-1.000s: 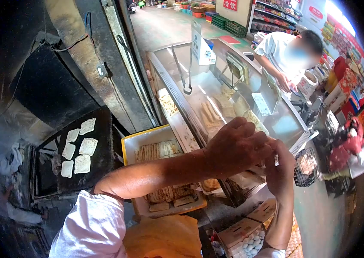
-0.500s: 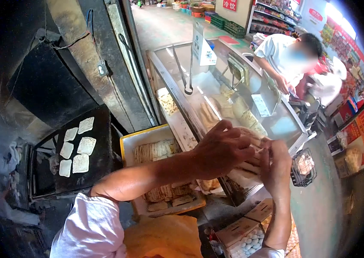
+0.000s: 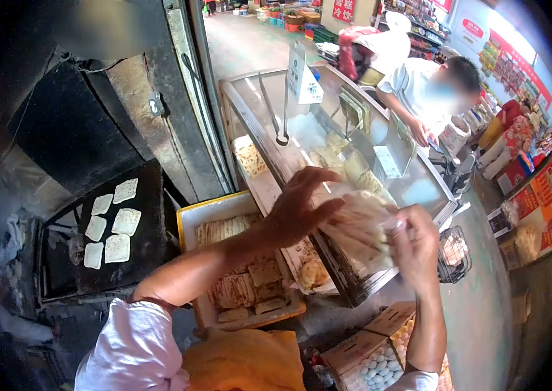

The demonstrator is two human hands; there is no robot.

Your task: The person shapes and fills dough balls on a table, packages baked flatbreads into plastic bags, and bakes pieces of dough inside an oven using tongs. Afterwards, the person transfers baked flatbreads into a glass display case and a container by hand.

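Note:
A clear plastic bag [image 3: 359, 228] with pale flat breads inside hangs in front of the glass display case [image 3: 308, 98]. My right hand [image 3: 417, 244] is closed on the bag's right end. To the bag's left, my left hand [image 3: 302, 199] stands open, thumb and fingers apart, with nothing in it. Its fingertips are close to the bag; I cannot tell whether they touch. Beneath my left forearm sits a yellow-rimmed box [image 3: 185, 225] with stacked flatbreads [image 3: 230, 290]. Part of the stack is hidden by that arm.
Several flat dough pieces [image 3: 126, 221] lie on a black griddle [image 3: 149, 195] at left. Tongs [image 3: 269, 107] rest on the case. Egg cartons [image 3: 380, 365] stand below my right arm. Across the case is a person [image 3: 413, 85] in a light shirt; a wire basket [image 3: 453, 254] hangs nearby.
My left hand has come off the bag, moved left and opened. My right hand still grips the bag, which now shows more fully and is blurred. Another person has appeared behind the case.

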